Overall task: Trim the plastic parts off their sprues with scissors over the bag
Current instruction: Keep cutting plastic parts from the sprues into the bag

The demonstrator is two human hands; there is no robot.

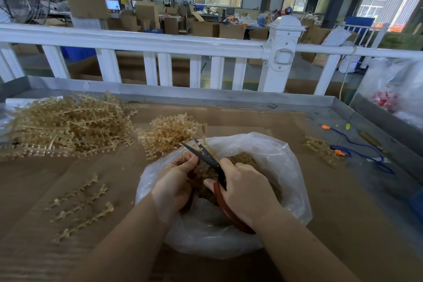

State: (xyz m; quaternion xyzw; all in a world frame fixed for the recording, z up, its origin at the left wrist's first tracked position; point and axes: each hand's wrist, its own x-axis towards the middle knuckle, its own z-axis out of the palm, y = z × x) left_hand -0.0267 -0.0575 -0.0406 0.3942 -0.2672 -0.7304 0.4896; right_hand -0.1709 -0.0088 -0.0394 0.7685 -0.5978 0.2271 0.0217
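The left hand (175, 181) has its fingers curled round a tan plastic sprue (207, 144), pinching it so that the piece sticks up and away over the open mouth of the clear plastic bag (274, 155). The right hand (246, 192) grips the red handles of the scissors (212, 163); the dark blades are parted, pointing up and to the left, and they straddle the sprue just beyond the left fingertips. Inside the bag lies a heap of small trimmed parts (242, 160) of the same tan colour — both hands hang directly above it. The bag sits on a brown bench (332, 224) with a raised grey metal rim. To the left a big pile of sprues (68, 123) is heaped on the bench, a smaller pile (169, 133) lies just behind the bag, and a few loose sprues (84, 206) lie flat near the left forearm. On the right — a blue cord with orange ends (361, 153). Behind the bench runs a white railing (160, 43), and beyond it a workshop hall with stacked cardboard boxes (206, 27) and large windows.
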